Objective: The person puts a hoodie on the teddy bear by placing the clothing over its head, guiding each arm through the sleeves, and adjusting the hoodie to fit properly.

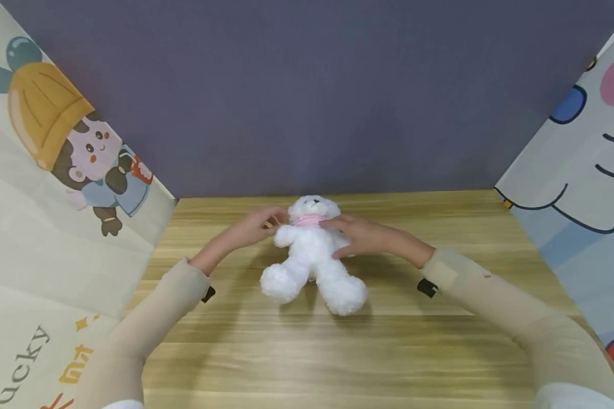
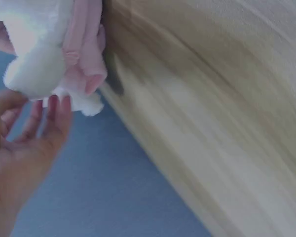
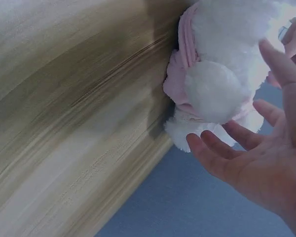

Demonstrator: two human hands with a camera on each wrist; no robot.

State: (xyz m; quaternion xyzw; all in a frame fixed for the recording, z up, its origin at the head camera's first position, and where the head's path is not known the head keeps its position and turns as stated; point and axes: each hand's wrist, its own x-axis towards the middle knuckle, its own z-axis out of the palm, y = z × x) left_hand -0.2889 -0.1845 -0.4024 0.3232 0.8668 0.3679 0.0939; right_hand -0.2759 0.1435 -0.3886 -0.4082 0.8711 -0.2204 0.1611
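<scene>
A white plush bear (image 1: 312,250) lies on its back on the wooden table (image 1: 307,358), head toward the back wall and feet toward me. Pink cloth (image 1: 309,220) goes round its neck, and more of this pink fabric (image 2: 84,54) shows along its back in the left wrist view. My left hand (image 1: 262,225) is at the bear's arm on the left, fingers loosely bent, fingertips right at the fur. On the other side, my right hand (image 1: 367,235) has its fingers spread beside the bear's other arm (image 3: 214,91), the thumb overlapping its body.
A dark grey-blue wall (image 1: 307,96) rises behind the table's back edge. Cartoon-printed panels stand at the left (image 1: 36,272) and right (image 1: 588,227) sides of the table.
</scene>
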